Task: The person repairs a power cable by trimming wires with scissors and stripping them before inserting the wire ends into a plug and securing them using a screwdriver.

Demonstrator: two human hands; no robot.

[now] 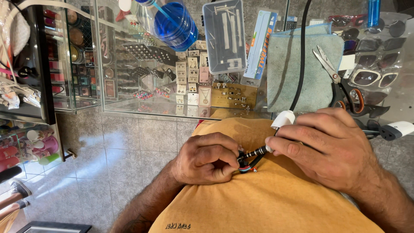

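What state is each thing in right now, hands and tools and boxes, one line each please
left hand: closed around a small dark part
right hand: gripping a small screwdriver
small screwdriver: tip set against the part in the left hand
scissors: blades shut, lying on the cloth
clear plastic box: lid closed
blue-grey cloth: spread flat on the glass counter
blue bottle: lying on its side

Small dark item [246,166] mostly hidden inside left hand [207,159]; kind unclear.
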